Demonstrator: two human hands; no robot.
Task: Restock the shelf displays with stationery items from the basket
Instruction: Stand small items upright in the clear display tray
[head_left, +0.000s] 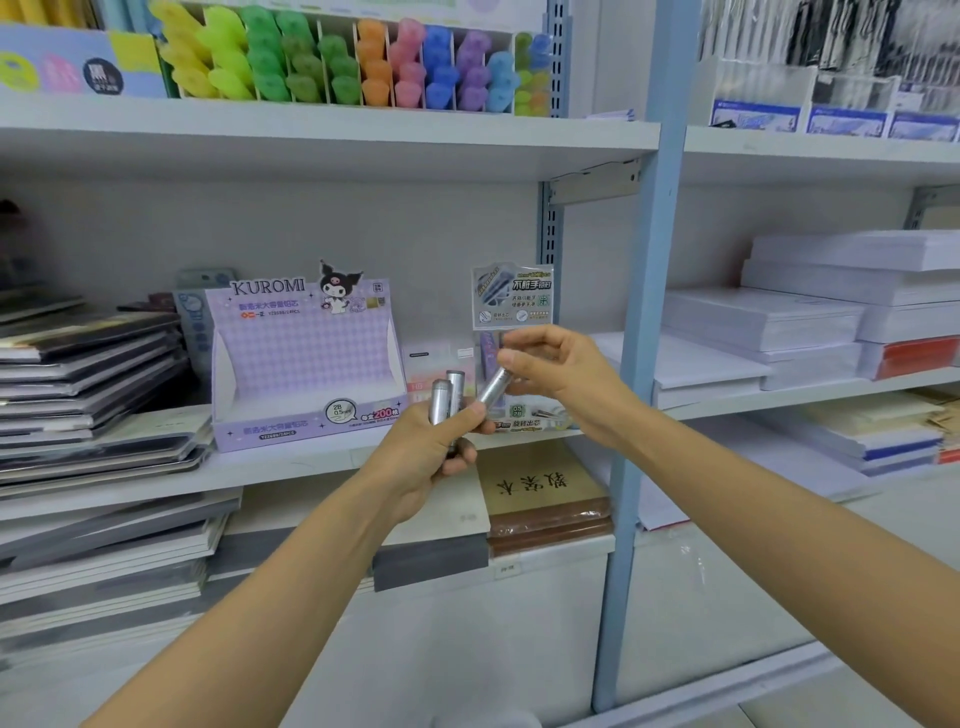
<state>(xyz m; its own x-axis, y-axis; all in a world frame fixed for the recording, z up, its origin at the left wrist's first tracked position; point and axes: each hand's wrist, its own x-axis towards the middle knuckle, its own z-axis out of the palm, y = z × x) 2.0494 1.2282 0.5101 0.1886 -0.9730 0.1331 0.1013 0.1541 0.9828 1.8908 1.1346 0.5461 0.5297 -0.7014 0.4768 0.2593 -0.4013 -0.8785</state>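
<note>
Restocking is proceeding: the left hand (431, 447) is gripping a bundle of silver tubes (441, 402), and the right hand (561, 374) is pinching a single tube (492, 391) beside it, just before the shelf. Next is likely seating it in the purple display box (306, 364), which calls for a leftward reach.

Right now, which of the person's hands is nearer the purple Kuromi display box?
Left. The left hand, gripping silver tubes, is beside the front right corner of the Kuromi display box. The right hand, pinching a third tube, is farther right.
</note>
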